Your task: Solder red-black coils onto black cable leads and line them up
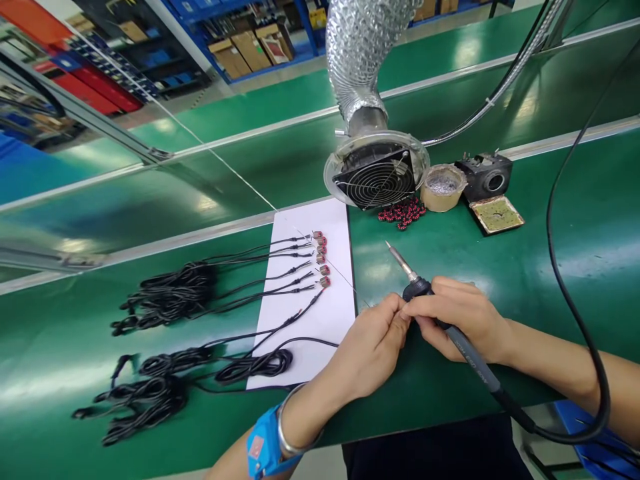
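My right hand (465, 317) is closed around a soldering iron (473, 360), whose metal tip points up and left above the table. The right thumb and forefinger meet the fingertips of my left hand (373, 347). That left hand is closed in a pinch; what lies between its fingers is hidden. A black cable (313, 340) runs toward the left hand and disappears behind it. Left of the hands, on a white sheet (337, 320), lie several small red-and-metal parts (325, 282) in a column beside black cable ends. A thin wire (343, 275) crosses the sheet toward the left hand.
Coiled black cables (175, 293) lie at left, with more bundles (155, 393) nearer me. A fume extractor (377, 177) hangs over a pile of red-and-black parts (403, 213). Behind it stand a tape roll (443, 189) and an iron stand (485, 177) with a sponge tray (497, 215).
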The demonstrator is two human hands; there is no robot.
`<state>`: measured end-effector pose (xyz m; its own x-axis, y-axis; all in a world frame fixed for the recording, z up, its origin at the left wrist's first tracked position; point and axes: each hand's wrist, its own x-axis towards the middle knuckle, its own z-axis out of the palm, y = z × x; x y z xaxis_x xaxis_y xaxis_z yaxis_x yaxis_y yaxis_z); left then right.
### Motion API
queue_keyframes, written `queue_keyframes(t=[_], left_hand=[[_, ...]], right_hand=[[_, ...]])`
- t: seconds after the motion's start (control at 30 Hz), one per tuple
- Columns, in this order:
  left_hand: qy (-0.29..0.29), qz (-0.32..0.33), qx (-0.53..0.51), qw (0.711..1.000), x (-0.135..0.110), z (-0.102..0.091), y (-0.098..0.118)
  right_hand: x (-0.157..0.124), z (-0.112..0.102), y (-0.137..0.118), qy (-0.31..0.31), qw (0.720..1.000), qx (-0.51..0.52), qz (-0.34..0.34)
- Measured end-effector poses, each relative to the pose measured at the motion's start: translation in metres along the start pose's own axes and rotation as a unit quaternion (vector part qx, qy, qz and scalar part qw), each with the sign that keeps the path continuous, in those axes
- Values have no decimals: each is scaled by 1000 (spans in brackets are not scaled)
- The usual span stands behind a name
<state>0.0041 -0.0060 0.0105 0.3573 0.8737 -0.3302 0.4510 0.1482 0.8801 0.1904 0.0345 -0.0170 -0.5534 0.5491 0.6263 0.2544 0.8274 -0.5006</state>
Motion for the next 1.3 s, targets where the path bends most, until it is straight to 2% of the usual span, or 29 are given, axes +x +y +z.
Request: queue_keyframes(t=[0.27,0.63,0.73,0.9,1.0,1.07,1.13,1.3], left_hand=[[30,19,62,997,-1,2,3],[47,-10,-25,999,4,7,-2],[25,-18,-75,997,5,7,-4],[-48,-93,-159,982,11,3,-10],[-44,-96,-194,975,15,4,-13],[-8,-91,-205,974,18,7,-13],[37,-90,-209,973,20,11,-13],[92,-89,-202,971,23,19,-13]], right_hand=[[-5,0,-3,3,999,8,37],[-7,3,-9,16,999,6,41],[-10,2,-9,10,999,2,34],[-8,-3,-6,-25,999,-14,-31],[-5,-6,-2,-42,996,-48,-63],[-5,-9,1,-37,997,-50,-48],[-6,-14,2,-5,999,-33,-15],[-14,-37,-8,76,991,9,107]])
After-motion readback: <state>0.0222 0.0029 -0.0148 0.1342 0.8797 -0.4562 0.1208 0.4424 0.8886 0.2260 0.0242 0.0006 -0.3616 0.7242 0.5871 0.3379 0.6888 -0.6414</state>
